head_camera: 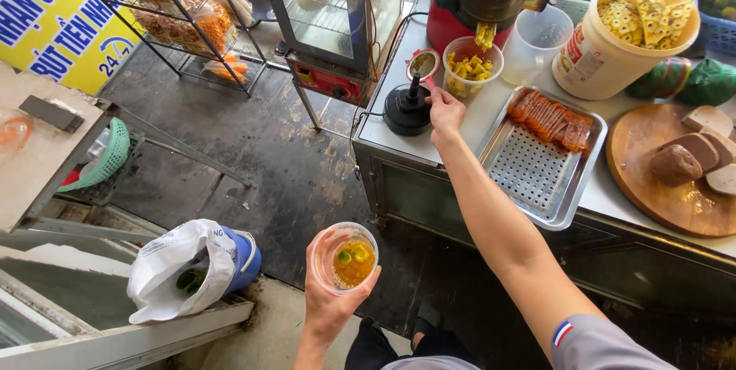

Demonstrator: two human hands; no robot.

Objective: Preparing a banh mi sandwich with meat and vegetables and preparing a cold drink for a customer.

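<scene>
Closest to the camera, the left hand (331, 297) was wrapped around a clear plastic cup (345, 256) and held it up over the dark floor (261, 155). Yellow juice and some small green bits sat in the bottom of the cup. At about eight o'clock from the cup stood a blue bucket (244, 259) with a white bag (172, 266) in it.

Up at one o'clock from the cup, the right hand (445, 111) was stretched out to the metal counter (399, 136). Its fingertips pinched the edge of a small round lid (422, 65). I could not tell how hard they held it. A black pusher (408, 105) stood just at nine o'clock from that hand.

At three o'clock from the right hand lay a metal tray with holes (529, 171), with orange-red sausages (550, 118) at its far end. Further out at three o'clock was a round wooden board (675, 201) with brown and pale slices on it.

Past the hand, at twelve o'clock, a cup of yellow fruit pulp (471, 67) sat under the red juicer (479, 2). An empty clear jug (535, 40) was next to it, and then a big tub of pineapple pieces (625, 36). Far off at ten o'clock stood a glass food cabinet (330, 9) and a wire rack of snacks (172, 13).
</scene>
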